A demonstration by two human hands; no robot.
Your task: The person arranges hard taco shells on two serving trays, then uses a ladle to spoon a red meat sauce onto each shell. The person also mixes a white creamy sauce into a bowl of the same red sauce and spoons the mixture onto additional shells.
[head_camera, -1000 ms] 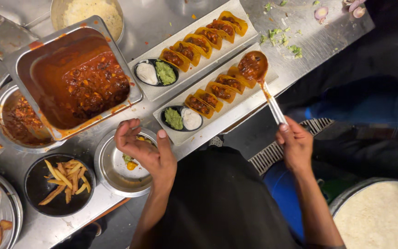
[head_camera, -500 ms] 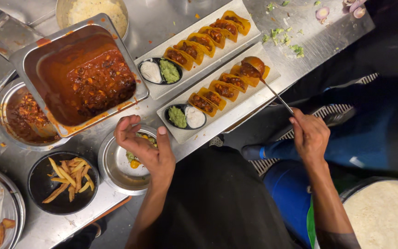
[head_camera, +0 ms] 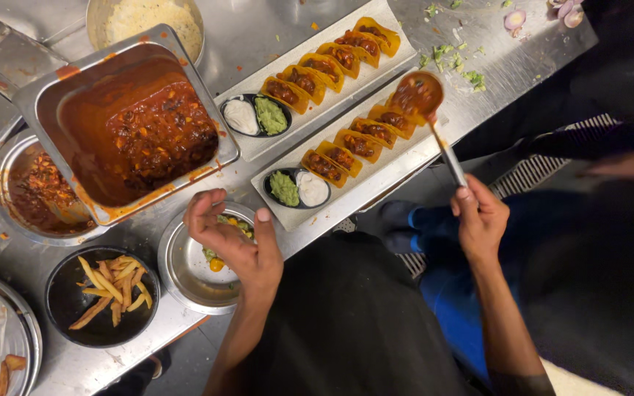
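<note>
The right hand point(head_camera: 481, 220) is closed around the thin metal handle of a ladle point(head_camera: 418, 94), and the round bowl of the ladle, full of dark red sauce, hangs over the far end of the near white tray point(head_camera: 376, 183). This tray lies on the steel tabletop point(head_camera: 273, 29) and carries a row of yellow tacos point(head_camera: 357, 144) with dark filling, and at its near end a small black dish point(head_camera: 297, 188) with a green dip and a white dip. A second white tray point(head_camera: 310, 132) lies just beside the near white tray, on the far side, with its own row of tacos and the same kind of dip dish. To the left of the near white tray stands a large square metal pan point(head_camera: 122, 121) with red sauce and pieces of meat, tilted on a round metal bowl point(head_camera: 34, 194). The left hand point(head_camera: 236, 246) is half open, fingers curled, and rests over the rim of a small steel bowl point(head_camera: 192, 271) that sits just in front of the near white tray, at its left; it seems to touch the rim, but I cannot tell if it grips it. Left of this bowl there is a black bowl of fries point(head_camera: 102, 293). Beyond the right end of the near white tray some chopped green herbs point(head_camera: 456, 62) are scattered on the tabletop.
</note>
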